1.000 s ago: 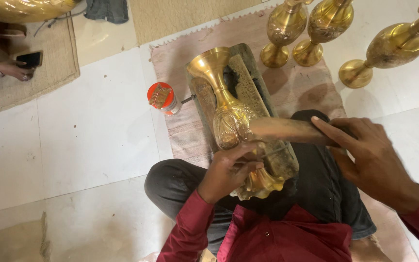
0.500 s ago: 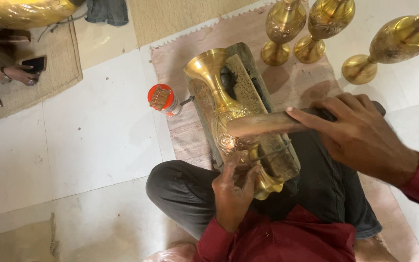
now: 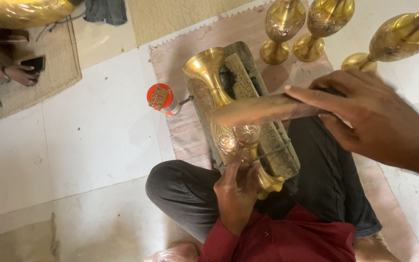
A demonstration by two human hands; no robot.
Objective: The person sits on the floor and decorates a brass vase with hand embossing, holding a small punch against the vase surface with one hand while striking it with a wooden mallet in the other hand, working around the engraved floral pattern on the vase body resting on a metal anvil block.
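**Mallet raised over vase, chasing in progress**

Raised since half a second ago: the wooden mallet [image 3: 267,109] now sits higher and closer to the camera, blurred, with the right hand [image 3: 379,121] shifted toward the right of the frame. The handle is gripped firmly, fingers wrapped shut around it. The left hand [image 3: 236,191], lower centre, is closed on a thin metal punch [image 3: 267,153], tip set against the belly of the brass vase [image 3: 226,121].

The vase is laid on its side on a dark padded block [image 3: 267,140] at frame centre, flared mouth toward the top, foot toward the lap. Engraved pattern is seen on the belly; the neck and mouth look plain, so the work is judged partly done, extent on the hidden side not determinable.

Room: the swing path above the block is open. An orange-capped bottle [image 3: 162,98] stands just left of the vase mouth. Three upright brass vases [image 3: 311,29] crowd the upper right, near the mallet arc. Another person's hand [image 3: 20,75] rests on a mat at upper left, well apart.
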